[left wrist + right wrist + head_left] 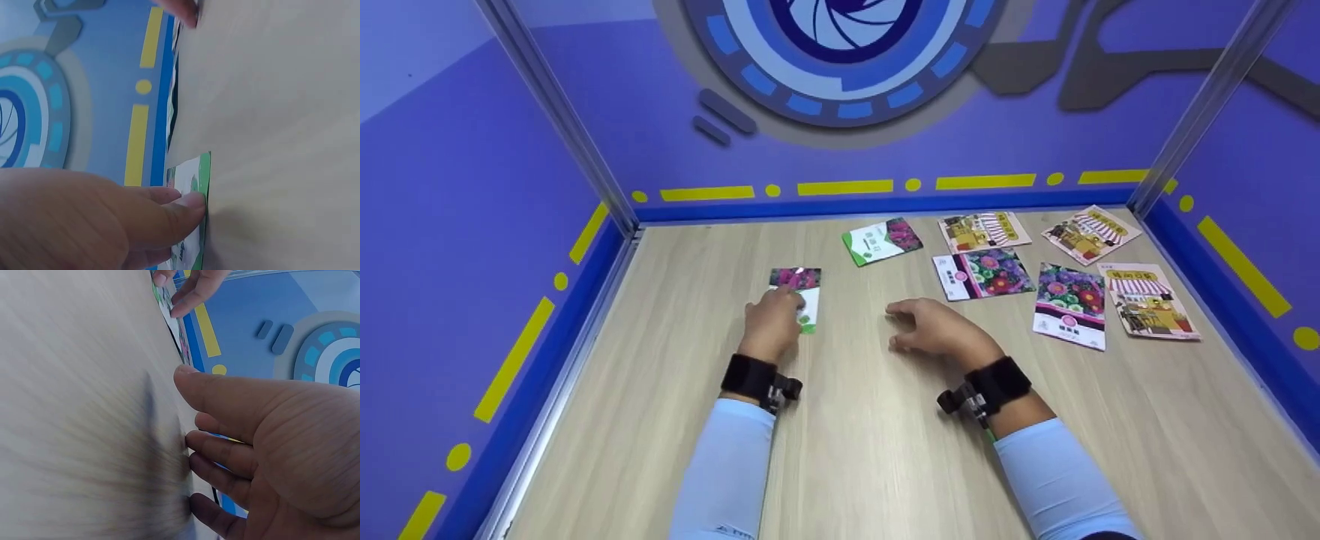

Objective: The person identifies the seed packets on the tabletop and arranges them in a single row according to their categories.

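Note:
My left hand holds a small white seed packet with pink flowers and a green end. In the left wrist view its thumb lies across the packet's face near the green edge, and the other fingers bend over the packet beside it. The hand hides part of the packet's left side. To the right, my right hand hovers low over the wooden table, its fingers apart and loosely bent with nothing between them. A matching green-ended packet lies farther back, beyond both hands.
At the right lie two aster-like flower packets with pink bands and several packets with a striped-awning shop picture. Blue-purple panels wall the table at the back and both sides.

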Demonstrator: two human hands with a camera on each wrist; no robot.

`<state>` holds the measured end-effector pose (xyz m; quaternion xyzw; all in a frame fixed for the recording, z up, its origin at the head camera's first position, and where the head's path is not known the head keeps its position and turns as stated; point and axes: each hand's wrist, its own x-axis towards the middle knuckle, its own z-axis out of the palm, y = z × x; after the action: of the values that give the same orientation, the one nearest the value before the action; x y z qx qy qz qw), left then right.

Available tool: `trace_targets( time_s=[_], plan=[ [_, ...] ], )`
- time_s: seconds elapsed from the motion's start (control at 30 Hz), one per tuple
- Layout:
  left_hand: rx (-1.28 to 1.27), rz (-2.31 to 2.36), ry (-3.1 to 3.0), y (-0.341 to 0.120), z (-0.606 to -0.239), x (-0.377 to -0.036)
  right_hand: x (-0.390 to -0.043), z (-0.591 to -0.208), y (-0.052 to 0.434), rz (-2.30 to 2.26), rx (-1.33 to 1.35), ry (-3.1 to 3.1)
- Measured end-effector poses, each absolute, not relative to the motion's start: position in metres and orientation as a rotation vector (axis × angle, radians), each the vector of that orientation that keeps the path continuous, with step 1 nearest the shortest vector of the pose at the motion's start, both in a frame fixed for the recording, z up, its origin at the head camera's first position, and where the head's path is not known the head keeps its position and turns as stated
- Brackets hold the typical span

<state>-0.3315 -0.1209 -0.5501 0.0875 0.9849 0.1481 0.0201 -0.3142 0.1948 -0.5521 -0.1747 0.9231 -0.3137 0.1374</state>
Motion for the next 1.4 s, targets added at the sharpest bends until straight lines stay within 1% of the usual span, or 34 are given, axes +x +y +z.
trace_targets(
  time_s=[0.47, 0.67, 0.83, 1.0, 1.2, 1.4],
  plan=[
    [0.107, 0.618, 3.006, -0.201, -0.550, -0.344, -0.313, -0.554, 0.196, -0.951, -0.450, 2.667],
    [0.040, 0.662, 2.986, -0.227, -0.552, -0.346, -0.312, -0.551, 0.193, -0.932, -0.442, 2.668],
    [0.013, 0.701, 2.953, -0.238, -0.551, -0.347, -0.318, -0.545, 0.187, -0.921, -0.408, 2.688],
    [-0.004, 0.712, 2.964, -0.246, -0.550, -0.348, -0.332, -0.538, 0.179, -0.846, -0.420, 2.710],
    [-0.010, 0.688, 3.025, -0.249, -0.548, -0.343, -0.361, -0.534, 0.170, -0.724, -0.486, 2.803],
    [-0.015, 0.677, 3.028, -0.251, -0.549, -0.339, -0.384, -0.536, 0.158, -0.678, -0.454, 2.853]
  ],
)
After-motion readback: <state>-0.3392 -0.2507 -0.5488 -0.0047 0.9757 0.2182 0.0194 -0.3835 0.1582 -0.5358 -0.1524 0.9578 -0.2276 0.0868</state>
